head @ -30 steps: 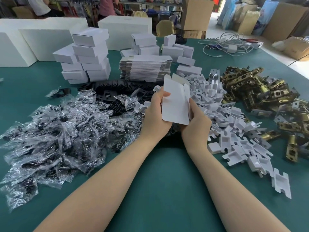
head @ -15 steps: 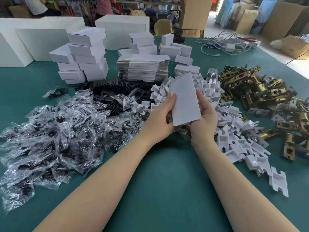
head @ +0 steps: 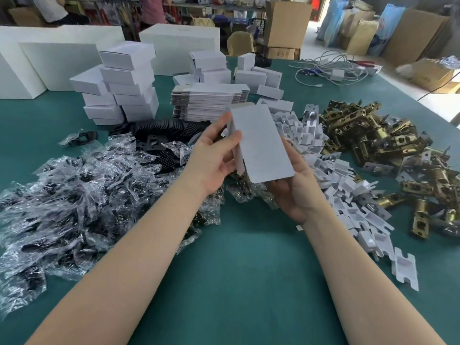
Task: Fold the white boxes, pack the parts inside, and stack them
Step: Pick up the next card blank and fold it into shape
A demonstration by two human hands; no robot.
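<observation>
Bright, even daylight enters from the upper right of the frame, where the floor glares white. Shadows are soft. Wide-angle bending stretches the edges; the far background is slightly blurred.

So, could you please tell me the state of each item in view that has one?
White box blank: partly folded, held in the air.
Left hand: grips the blank's left side.
Right hand: supports it from beneath.
Flat blanks: unfolded, stacked.
Finished boxes: closed, stacked.
</observation>
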